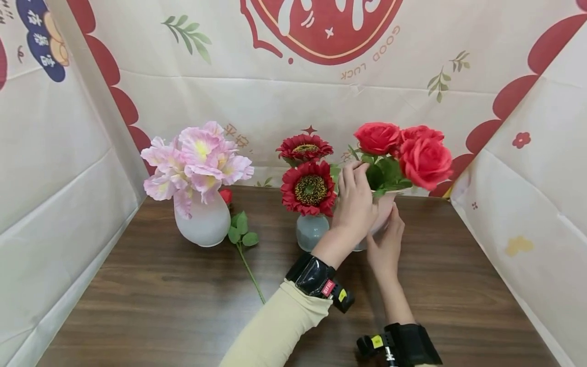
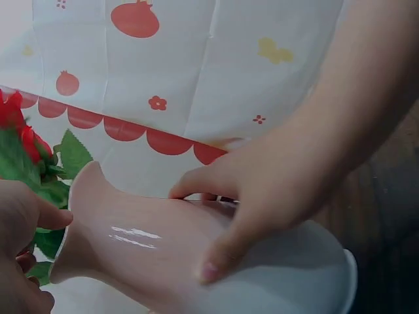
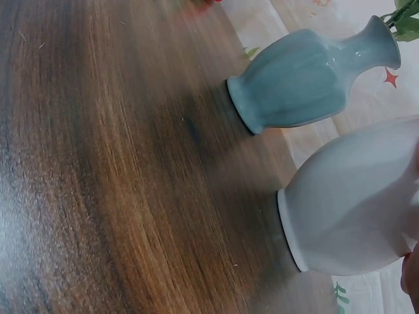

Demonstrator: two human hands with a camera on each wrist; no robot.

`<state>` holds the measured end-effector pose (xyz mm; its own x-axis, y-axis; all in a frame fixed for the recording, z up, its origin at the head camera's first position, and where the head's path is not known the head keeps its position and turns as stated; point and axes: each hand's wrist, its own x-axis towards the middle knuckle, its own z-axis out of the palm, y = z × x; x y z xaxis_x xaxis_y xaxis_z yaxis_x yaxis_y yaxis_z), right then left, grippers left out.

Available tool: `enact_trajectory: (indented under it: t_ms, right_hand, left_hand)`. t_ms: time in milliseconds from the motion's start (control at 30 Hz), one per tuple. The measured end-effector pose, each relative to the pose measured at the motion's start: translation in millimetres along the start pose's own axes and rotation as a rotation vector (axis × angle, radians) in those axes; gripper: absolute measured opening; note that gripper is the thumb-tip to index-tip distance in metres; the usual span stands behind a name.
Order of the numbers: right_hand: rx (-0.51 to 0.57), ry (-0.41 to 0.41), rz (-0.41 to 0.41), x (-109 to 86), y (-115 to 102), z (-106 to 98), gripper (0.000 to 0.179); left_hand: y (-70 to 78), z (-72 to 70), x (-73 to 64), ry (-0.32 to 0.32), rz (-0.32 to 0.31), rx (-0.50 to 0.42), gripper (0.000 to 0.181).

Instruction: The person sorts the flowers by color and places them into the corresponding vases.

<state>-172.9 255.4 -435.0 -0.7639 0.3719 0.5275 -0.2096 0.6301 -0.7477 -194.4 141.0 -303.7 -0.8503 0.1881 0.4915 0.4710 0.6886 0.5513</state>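
Red roses (image 1: 424, 160) with green leaves stand in a white and pink vase (image 2: 131, 229), right of centre in the head view. My right hand (image 1: 389, 244) grips the vase's lower body, thumb and fingers on opposite sides in the left wrist view. At the vase's flared mouth is my left hand (image 1: 355, 204); one fingertip touches the rim, while the other fingers curl in at the rose stems and leaves (image 2: 59, 193). What they pinch is partly hidden. In the right wrist view the vase's base rests on the table (image 3: 163, 163), with only fingertips visible at the edge.
Just left of my hands, a blue-green vase (image 1: 312, 232) holds dark red flowers (image 1: 309, 188). Farther left stands a white vase (image 1: 202, 224) of pink flowers (image 1: 197, 158). A single leafy stem (image 1: 249, 270) lies beside it. Printed cloth (image 1: 293, 92) walls the table's back and sides.
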Motion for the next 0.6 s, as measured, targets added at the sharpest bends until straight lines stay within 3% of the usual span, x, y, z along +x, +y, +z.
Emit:
enact_trajectory:
  t_ms: [200,600]
  right_hand:
    - [0.010,0.005,-0.022,0.8,1.8,-0.3,0.083]
    - [0.036,0.014,0.015,-0.4,-0.2,-0.2,0.091]
  left_hand:
    - [-14.4,0.8,-22.3,-0.068,0.034,-0.131,0.073]
    - [-37.4,-8.7,-63.7,-0.126,0.099,-0.257,0.065]
